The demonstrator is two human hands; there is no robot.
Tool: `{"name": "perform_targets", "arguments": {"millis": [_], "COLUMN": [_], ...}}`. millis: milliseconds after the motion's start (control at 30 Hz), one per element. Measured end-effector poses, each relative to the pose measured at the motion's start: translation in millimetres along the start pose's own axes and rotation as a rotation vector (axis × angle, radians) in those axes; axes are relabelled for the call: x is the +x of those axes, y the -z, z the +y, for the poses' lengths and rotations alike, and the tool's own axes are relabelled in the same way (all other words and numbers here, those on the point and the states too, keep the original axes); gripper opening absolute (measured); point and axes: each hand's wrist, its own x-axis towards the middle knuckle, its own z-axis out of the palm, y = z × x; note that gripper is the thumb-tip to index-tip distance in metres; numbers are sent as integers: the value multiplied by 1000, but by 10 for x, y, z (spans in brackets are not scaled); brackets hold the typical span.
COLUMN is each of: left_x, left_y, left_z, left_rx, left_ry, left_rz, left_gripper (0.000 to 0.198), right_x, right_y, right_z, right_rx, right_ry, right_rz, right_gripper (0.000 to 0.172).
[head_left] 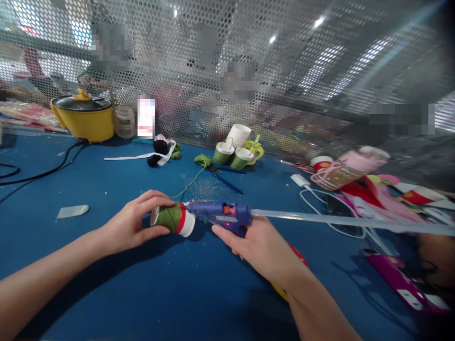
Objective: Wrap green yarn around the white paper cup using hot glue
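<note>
My left hand (133, 222) grips a paper cup (173, 219) lying on its side; green yarn is wound round most of it, with a red band and white rim showing. A strand of green yarn (188, 185) runs from the cup toward the back. My right hand (249, 244) holds a blue hot glue gun (223, 215) by its handle. Its nozzle points left and touches the cup near the red band. A long clear glue stick (337, 221) sticks out of the gun's back to the right.
On the blue table (106, 284) stand a yellow electric pot (84, 116) with a black cord, a jar (124, 121), several yarn-wrapped cups (232, 149), white ribbon (142, 156), scissors, a white charger (300, 181) and craft scraps at right. A perforated metal screen closes the back.
</note>
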Motion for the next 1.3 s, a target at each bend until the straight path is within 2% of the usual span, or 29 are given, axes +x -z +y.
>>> {"name": "perform_targets", "arguments": {"millis": [600, 733, 967, 1300], "left_x": [5, 17, 33, 30], "left_y": [3, 6, -9, -28], "left_z": [-16, 5, 9, 6], "left_rx": [-78, -104, -169, -197], "left_ry": [103, 175, 287, 305], "left_rz": [16, 20, 56, 71], "left_gripper": [37, 37, 38, 38], "right_x": [-22, -33, -37, -50], "right_y": [33, 25, 16, 9], "right_z": [-30, -50, -67, -98], "right_rx": [-16, -33, -86, -102], "right_ry": [36, 28, 60, 60], "right_rz": [-46, -17, -56, -54], "right_gripper": [21, 19, 17, 17]}}
